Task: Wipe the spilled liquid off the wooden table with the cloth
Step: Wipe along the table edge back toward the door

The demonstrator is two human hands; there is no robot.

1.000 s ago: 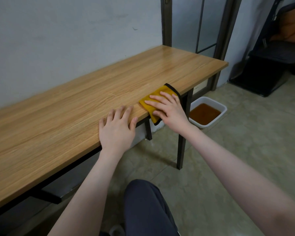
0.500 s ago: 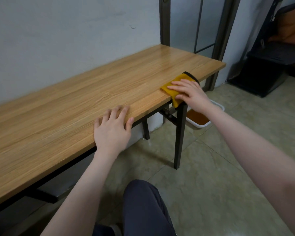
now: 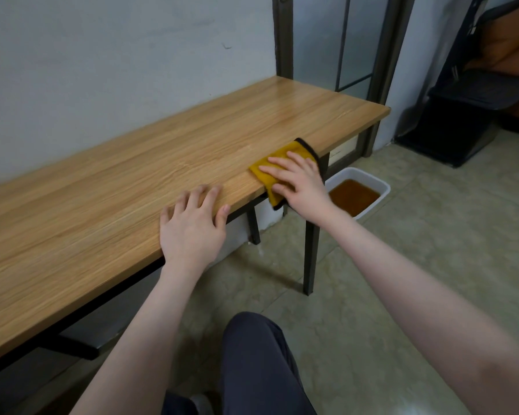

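Note:
A long wooden table (image 3: pixel 108 190) runs along the grey wall. A yellow cloth (image 3: pixel 294 151) with a black border lies folded over the table's front edge, near the right end. My right hand (image 3: pixel 297 184) presses flat on the cloth, fingers spread, thumb below the edge. My left hand (image 3: pixel 192 226) rests palm down on the table's front edge, to the left of the cloth, holding nothing. I cannot make out any liquid on the wood.
A white tub (image 3: pixel 358 191) holding brown liquid stands on the tiled floor under the table's right end. A black table leg (image 3: pixel 310 250) stands beside it. Dark furniture (image 3: pixel 462 115) sits at the far right. My knee (image 3: pixel 252 354) is at the bottom.
My right hand has slid the cloth back to the left along the front edge, after reaching further right half a second ago. My left hand has stayed in place.

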